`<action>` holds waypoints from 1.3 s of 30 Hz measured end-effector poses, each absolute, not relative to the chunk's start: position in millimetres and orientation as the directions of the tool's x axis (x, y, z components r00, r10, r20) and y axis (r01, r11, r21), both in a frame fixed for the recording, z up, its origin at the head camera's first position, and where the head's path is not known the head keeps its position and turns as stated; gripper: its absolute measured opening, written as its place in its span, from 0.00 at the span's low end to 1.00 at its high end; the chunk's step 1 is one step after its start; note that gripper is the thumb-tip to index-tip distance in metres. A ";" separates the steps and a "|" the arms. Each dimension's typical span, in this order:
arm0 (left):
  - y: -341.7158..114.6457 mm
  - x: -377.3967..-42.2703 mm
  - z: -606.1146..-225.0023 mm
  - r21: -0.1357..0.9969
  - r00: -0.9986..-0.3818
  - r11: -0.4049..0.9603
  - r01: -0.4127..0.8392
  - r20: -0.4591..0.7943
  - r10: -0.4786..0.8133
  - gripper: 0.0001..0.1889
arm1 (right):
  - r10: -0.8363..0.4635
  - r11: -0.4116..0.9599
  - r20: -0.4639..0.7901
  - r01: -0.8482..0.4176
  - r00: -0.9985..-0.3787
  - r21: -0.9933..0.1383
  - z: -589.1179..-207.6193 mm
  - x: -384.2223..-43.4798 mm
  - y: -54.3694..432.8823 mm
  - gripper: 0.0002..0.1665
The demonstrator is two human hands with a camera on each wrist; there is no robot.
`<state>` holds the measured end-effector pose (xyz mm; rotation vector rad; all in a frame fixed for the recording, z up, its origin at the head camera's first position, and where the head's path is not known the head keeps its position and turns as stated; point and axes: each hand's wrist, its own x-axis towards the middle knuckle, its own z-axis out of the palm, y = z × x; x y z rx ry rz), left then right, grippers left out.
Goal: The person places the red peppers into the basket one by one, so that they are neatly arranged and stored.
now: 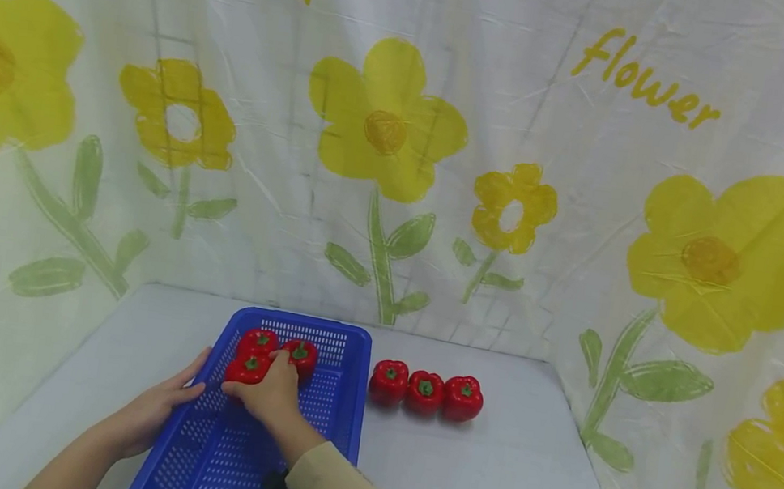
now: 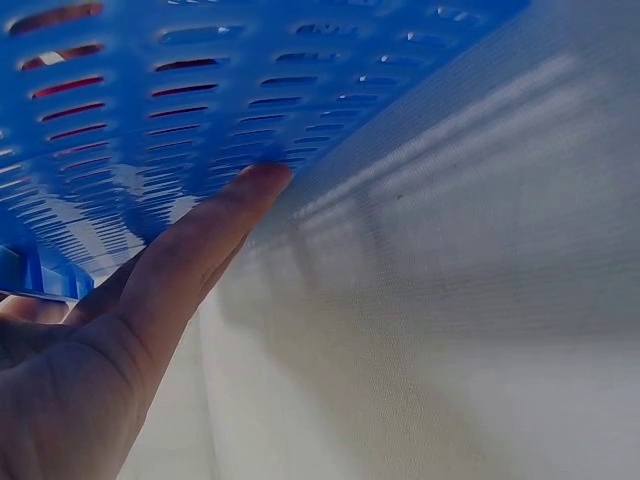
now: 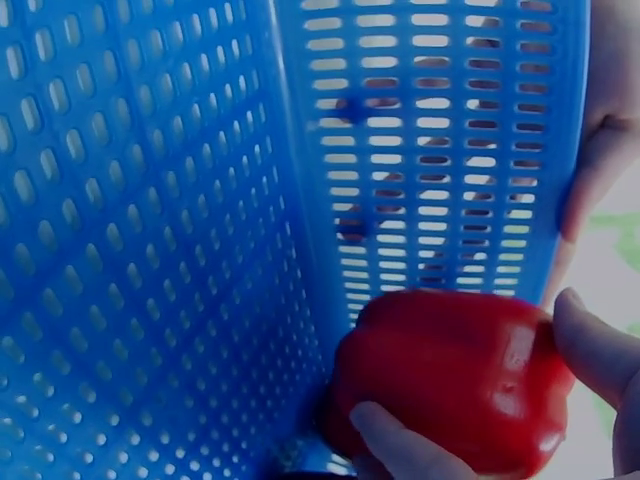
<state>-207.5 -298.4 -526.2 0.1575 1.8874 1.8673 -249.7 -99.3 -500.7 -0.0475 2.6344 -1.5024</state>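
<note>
A blue perforated plastic basket (image 1: 346, 435) stands on the table, with two red bell peppers (image 1: 259, 340) (image 1: 302, 357) at its far left end. My right hand (image 1: 274, 393) reaches inside and grips another red bell pepper (image 1: 248, 368) between thumb and fingers, close to those two. The right wrist view shows that pepper (image 3: 450, 380) against the slotted side wall. My left hand (image 1: 154, 411) rests on the outside of the basket's left wall. In the left wrist view its extended fingers (image 2: 190, 250) press along the slotted blue wall (image 2: 260, 90).
Several red bell peppers are involved here; three (image 1: 389, 383) (image 1: 424, 394) (image 1: 463, 398) stand in a row on the white table (image 1: 480, 484), right of the basket. A small dark thing (image 1: 276, 485) shows near my right sleeve. A flower-printed curtain (image 1: 431, 282) hangs behind.
</note>
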 end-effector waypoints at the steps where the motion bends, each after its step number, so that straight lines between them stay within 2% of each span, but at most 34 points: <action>1: -298.1 -207.1 -526.0 0.967 -0.879 0.066 -0.247 -0.252 0.404 0.36 | -0.084 0.499 -0.088 0.034 -0.993 -0.866 -500.6 -249.0 -99.2 0.47; 11: -297.2 -206.6 -523.3 0.967 -0.884 0.075 -0.245 -0.254 0.392 0.36 | -0.116 0.454 -0.113 0.049 -0.987 -0.890 -500.6 -248.7 -96.6 0.36; 28: -297.5 -209.0 -524.3 0.969 -0.891 0.082 -0.235 -0.248 0.380 0.36 | -0.125 0.526 -0.138 0.052 -0.982 -0.849 -512.4 -255.3 -98.5 0.40; 39: -298.0 -207.5 -525.6 0.968 -0.882 0.069 -0.243 -0.250 0.399 0.36 | -0.141 0.560 -0.107 0.010 -0.984 -0.829 -509.6 -249.5 -98.1 0.44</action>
